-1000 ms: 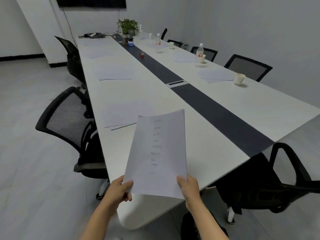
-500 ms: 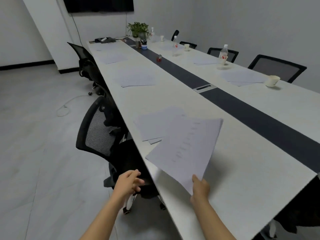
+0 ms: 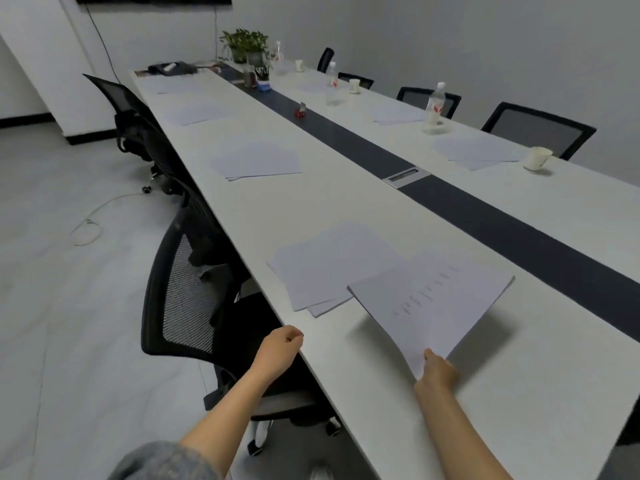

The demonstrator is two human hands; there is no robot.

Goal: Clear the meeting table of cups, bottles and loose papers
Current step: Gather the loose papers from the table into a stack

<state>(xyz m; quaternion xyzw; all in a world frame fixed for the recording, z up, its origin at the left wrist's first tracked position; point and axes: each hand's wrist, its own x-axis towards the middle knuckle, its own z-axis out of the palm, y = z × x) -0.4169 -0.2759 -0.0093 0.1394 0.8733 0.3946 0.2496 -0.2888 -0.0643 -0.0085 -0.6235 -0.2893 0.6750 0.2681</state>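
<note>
The right hand pinches the near corner of a handwritten sheaf, held just above the table. The left hand is loosely curled and empty at the table's near edge. Just beyond lies a paper stack, the sheaf overlapping its right edge; further stacks, cups and bottles sit farther along.
</note>
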